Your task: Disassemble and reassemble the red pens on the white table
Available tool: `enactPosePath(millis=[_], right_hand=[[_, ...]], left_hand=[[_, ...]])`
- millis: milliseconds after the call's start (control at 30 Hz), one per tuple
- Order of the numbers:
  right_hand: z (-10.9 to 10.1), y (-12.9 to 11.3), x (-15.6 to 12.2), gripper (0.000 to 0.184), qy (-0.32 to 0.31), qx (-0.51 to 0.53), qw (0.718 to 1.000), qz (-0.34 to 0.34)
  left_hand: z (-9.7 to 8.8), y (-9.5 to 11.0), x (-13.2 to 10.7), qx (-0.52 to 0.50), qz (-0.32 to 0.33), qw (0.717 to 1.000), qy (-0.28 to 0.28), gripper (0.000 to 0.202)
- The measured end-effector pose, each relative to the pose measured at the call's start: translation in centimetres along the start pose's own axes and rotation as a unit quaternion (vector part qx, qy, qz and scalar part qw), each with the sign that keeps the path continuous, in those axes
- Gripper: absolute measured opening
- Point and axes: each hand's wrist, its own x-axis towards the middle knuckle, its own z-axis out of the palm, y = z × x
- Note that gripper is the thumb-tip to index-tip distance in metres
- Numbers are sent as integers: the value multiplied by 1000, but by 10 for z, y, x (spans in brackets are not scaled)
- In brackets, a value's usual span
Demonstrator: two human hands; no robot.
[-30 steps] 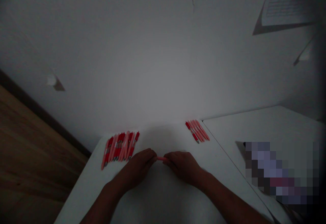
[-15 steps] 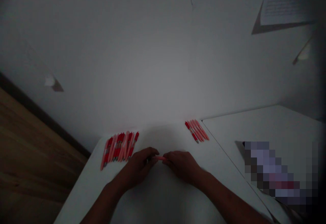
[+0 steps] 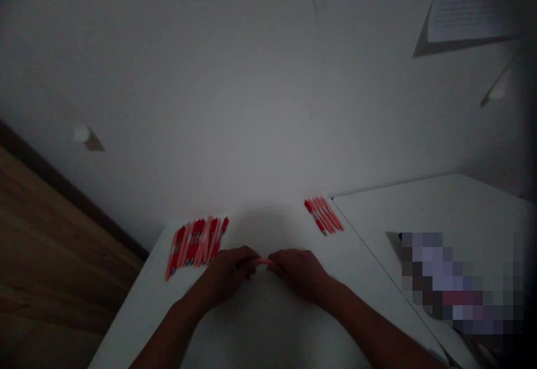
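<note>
Both of my hands meet above the middle of the white table (image 3: pixel 268 226). Between them, a pink pen (image 3: pixel 263 261) lies crosswise, mostly hidden by my fingers. My left hand (image 3: pixel 226 275) grips one end, and my right hand (image 3: pixel 298 274) closes on the other. A tight row of several red and pink pens (image 3: pixel 196 245) lies just beyond my left hand, not touching it. A smaller group of several similar pens (image 3: pixel 323 216) lies farther ahead, to the right of my right hand.
A second white table (image 3: pixel 419 212) adjoins on the right and holds a pixelated, unreadable object (image 3: pixel 461 284). A wooden floor (image 3: pixel 42 246) shows at the left beyond the table edge. A white wall rises ahead, with a printed sheet (image 3: pixel 470 5) on it.
The fingers of my left hand have shifted slightly around the pink pen. The pen stays between my hands, and the pen groups have not moved.
</note>
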Motion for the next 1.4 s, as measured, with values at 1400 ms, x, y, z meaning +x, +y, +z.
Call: enactPosePath(millis=[1400], right_hand=[[0, 0, 1, 31, -4, -4, 1000, -1]], left_hand=[[5, -4, 3, 28, 18, 999, 28, 33]])
